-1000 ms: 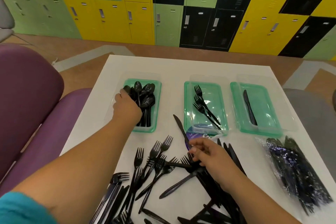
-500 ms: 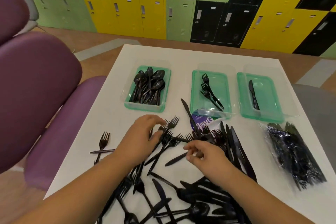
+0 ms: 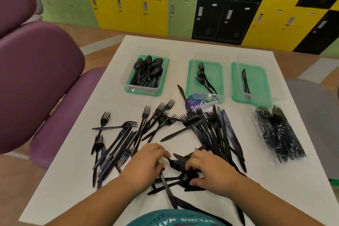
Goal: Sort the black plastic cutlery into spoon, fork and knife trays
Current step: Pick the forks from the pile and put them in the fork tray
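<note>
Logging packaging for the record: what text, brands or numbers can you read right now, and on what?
"layG": white letters, partly cut off, on the purple wrapper lying at the near end of the fork tray.
Small white lines above that on the same wrapper: too small to read.
Upside-down white print on the person's teal shirt: blurred and cut off, not readable.
Locker doors: label plates, too small to read.

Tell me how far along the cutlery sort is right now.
Early. Done: a pile in the spoon tray, a few forks in the fork tray, one knife in the knife tray. In hand: left hand and right hand gather spoons at the near edge. Left: most loose forks and knives, plus the unopened bag.
</note>
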Action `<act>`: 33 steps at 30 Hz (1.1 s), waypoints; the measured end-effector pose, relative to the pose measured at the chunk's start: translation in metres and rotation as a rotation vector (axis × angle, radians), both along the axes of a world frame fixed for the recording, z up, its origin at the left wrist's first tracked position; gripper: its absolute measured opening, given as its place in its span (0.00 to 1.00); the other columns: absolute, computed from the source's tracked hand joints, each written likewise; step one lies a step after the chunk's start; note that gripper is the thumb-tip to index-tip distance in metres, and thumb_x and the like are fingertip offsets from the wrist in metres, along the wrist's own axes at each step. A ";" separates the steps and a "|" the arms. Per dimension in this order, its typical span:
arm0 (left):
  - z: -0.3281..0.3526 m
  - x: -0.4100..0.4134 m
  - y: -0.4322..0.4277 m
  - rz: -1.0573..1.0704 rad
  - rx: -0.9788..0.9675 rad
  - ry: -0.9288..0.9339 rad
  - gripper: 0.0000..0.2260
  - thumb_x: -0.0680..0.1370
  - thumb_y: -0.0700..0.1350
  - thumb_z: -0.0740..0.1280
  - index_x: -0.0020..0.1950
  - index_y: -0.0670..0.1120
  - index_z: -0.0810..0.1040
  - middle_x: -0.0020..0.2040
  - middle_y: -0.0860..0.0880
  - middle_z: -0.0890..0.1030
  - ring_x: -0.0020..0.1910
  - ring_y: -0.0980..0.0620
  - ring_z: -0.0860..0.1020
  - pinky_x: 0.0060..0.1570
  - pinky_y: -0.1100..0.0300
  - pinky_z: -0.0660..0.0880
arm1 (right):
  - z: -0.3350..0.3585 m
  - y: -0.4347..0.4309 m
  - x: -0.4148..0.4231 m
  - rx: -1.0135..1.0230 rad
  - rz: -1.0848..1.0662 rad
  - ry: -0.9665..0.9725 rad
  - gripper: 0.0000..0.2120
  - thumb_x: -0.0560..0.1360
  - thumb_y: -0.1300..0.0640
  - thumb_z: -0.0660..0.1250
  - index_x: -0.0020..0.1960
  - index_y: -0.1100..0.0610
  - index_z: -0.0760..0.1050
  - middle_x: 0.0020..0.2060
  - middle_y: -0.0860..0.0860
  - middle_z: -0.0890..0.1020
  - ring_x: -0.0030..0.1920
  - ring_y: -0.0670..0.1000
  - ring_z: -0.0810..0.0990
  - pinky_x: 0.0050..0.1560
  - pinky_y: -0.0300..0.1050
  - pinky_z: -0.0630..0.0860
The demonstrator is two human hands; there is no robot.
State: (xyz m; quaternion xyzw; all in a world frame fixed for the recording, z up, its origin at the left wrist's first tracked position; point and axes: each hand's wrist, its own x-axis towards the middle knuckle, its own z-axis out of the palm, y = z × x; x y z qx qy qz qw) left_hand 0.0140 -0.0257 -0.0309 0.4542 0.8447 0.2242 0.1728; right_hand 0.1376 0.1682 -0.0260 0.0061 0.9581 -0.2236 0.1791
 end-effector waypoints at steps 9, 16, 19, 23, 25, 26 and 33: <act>-0.012 -0.003 0.036 -0.100 -0.302 0.196 0.12 0.78 0.44 0.59 0.60 0.51 0.77 0.59 0.52 0.76 0.61 0.49 0.70 0.61 0.54 0.68 | -0.021 -0.005 0.004 0.089 -0.050 0.096 0.12 0.75 0.48 0.64 0.57 0.50 0.76 0.54 0.47 0.73 0.55 0.51 0.74 0.56 0.48 0.73; 0.002 -0.017 0.038 -0.020 -0.248 0.199 0.13 0.81 0.50 0.58 0.63 0.54 0.76 0.56 0.53 0.79 0.59 0.52 0.74 0.60 0.58 0.65 | -0.022 -0.006 0.004 -0.011 -0.078 0.134 0.18 0.76 0.45 0.63 0.64 0.48 0.73 0.57 0.45 0.72 0.57 0.49 0.73 0.58 0.46 0.72; 0.017 -0.018 0.036 0.130 -0.053 -0.059 0.11 0.80 0.46 0.60 0.60 0.52 0.78 0.48 0.51 0.80 0.48 0.53 0.77 0.47 0.61 0.70 | -0.026 -0.009 -0.001 0.020 0.009 0.126 0.24 0.74 0.43 0.66 0.68 0.46 0.69 0.60 0.46 0.70 0.60 0.50 0.70 0.60 0.46 0.71; 0.021 -0.015 0.027 0.261 0.020 -0.227 0.07 0.80 0.45 0.61 0.56 0.51 0.76 0.39 0.53 0.77 0.38 0.58 0.74 0.38 0.66 0.69 | -0.026 -0.013 -0.010 0.095 0.052 0.148 0.20 0.74 0.50 0.66 0.66 0.47 0.71 0.58 0.49 0.70 0.59 0.54 0.70 0.56 0.52 0.73; 0.018 -0.013 0.023 0.284 -0.010 -0.276 0.05 0.78 0.47 0.65 0.54 0.52 0.77 0.38 0.57 0.75 0.38 0.60 0.73 0.39 0.68 0.69 | -0.024 -0.013 -0.014 0.120 0.047 0.137 0.19 0.74 0.52 0.65 0.64 0.50 0.71 0.58 0.50 0.70 0.58 0.55 0.70 0.55 0.52 0.72; 0.017 -0.012 0.021 0.280 -0.042 -0.298 0.05 0.77 0.48 0.67 0.52 0.52 0.78 0.38 0.57 0.75 0.37 0.60 0.73 0.39 0.68 0.69 | -0.023 -0.013 -0.016 0.133 0.050 0.127 0.17 0.74 0.51 0.65 0.63 0.50 0.72 0.58 0.51 0.71 0.58 0.55 0.70 0.55 0.52 0.72; 0.005 0.018 0.032 0.068 -0.499 -0.060 0.20 0.69 0.58 0.72 0.55 0.48 0.76 0.53 0.49 0.74 0.51 0.50 0.76 0.51 0.56 0.74 | -0.017 -0.008 -0.018 0.054 -0.140 0.082 0.11 0.77 0.49 0.63 0.55 0.53 0.77 0.55 0.48 0.72 0.56 0.51 0.72 0.56 0.46 0.73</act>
